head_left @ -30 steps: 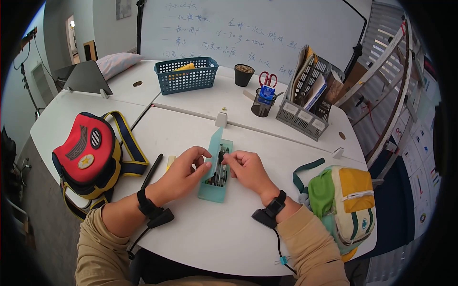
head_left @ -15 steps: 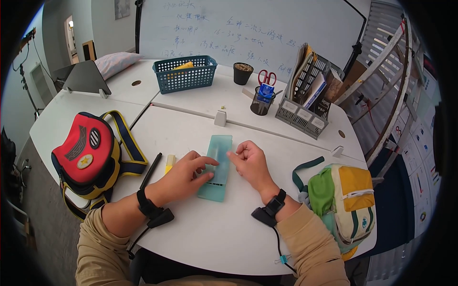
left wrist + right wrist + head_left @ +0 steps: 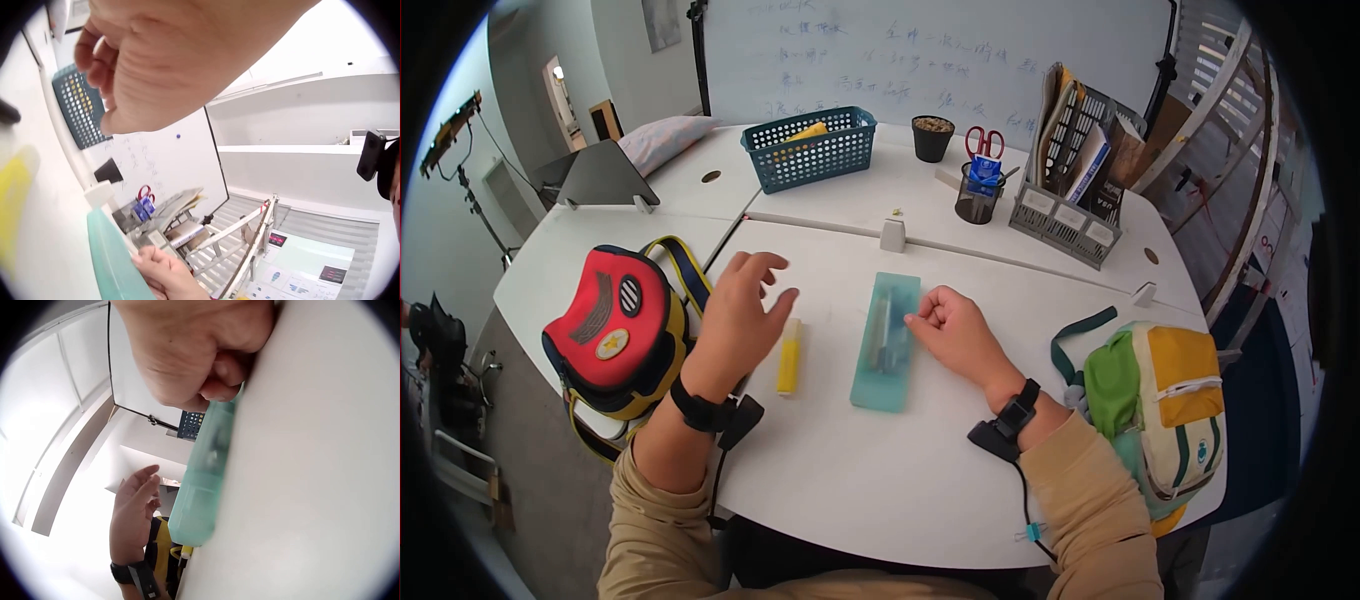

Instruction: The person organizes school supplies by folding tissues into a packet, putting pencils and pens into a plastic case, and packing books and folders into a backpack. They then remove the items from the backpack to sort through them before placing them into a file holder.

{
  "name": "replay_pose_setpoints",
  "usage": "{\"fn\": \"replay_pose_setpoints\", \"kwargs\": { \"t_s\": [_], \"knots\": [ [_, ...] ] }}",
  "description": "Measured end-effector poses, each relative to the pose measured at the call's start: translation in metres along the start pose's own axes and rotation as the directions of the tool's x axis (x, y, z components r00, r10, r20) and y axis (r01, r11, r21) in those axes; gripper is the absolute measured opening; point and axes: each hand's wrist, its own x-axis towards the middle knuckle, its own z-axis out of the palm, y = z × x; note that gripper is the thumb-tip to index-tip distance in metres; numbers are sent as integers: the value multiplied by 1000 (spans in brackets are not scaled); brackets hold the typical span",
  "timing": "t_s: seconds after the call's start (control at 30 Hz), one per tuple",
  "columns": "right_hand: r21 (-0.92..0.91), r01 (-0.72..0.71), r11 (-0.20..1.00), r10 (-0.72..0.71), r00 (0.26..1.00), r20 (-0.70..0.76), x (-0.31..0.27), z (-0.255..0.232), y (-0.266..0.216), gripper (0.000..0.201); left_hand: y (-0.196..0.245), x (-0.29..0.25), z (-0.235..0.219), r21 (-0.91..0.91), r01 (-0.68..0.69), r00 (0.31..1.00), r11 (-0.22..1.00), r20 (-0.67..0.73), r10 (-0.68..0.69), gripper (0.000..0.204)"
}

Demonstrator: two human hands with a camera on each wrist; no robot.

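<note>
On the head view I have the teal pencil case (image 3: 885,345) lying closed on the white table (image 3: 960,480) between the hands; the left hand (image 3: 745,315) is raised, fingers loosely bent, holding nothing, while the right hand (image 3: 960,335) has curled fingers, thumb at the case's right edge, no grip I can make out. The left wrist view's smooth surface suggests light, stiff, slightly slippery plastic. Judging from the right wrist view, I'd take both long sides mid-length, squeezing gently.

The white table (image 3: 960,480) is occupied, left to right, by a red-and-navy bag (image 3: 612,325), a translucent teal rectangular case (image 3: 886,345) and a green-yellow-cream backpack (image 3: 1162,400).
</note>
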Motion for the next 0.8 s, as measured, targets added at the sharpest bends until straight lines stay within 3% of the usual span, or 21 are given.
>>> {"fn": "replay_pose_setpoints", "kwargs": {
  "t_s": [0.07, 0.17, 0.2, 0.33, 0.43, 0.47, 0.57, 0.67, 0.8],
  "knots": [
    [10, -3, 1000, 3, 1000, 3, 2, 0, 3, 22, -18, -1, -13, 151, 132, 991, 980, 1, -134, 36],
    [47, -51, 998, 51, 999, -5, 3, -1, 4, 22, -37, -5, -19, 391, 201, 955, 898, 124, -268, 41],
    [49, -56, 997, 56, 998, 0, 3, 0, 4, 22, -37, -1, -21, 419, 210, 920, 883, 222, -324, 52],
    [44, -58, 997, 58, 998, 4, 4, 0, 5, 24, 0, -4, -21, 558, 228, 808, 798, 348, -475, 78],
    [51, -53, 997, 53, 999, 5, 2, -1, 5, 25, -3, -17, -14, 591, 14, 850, 806, 417, -321, 80],
    [55, -51, 997, 51, 999, 10, 2, -1, 4, 25, -4, -14, -12, 555, 59, 809, 830, 461, -365, 76],
    [49, -41, 998, 41, 999, 9, 3, 0, 7, 25, -13, -14, -7, 534, 60, 787, 843, 494, -369, 66],
    [63, -5, 998, 4, 1000, 12, 4, 2, 10, 24, -10, -23, 4, 600, -77, 831, 796, 479, -281, 52],
    [56, -62, 997, 61, 998, 19, 1, 0, 2, 25, -34, -37, 25, 569, -218, 909, 793, 413, -46, 43]
  ]
}}
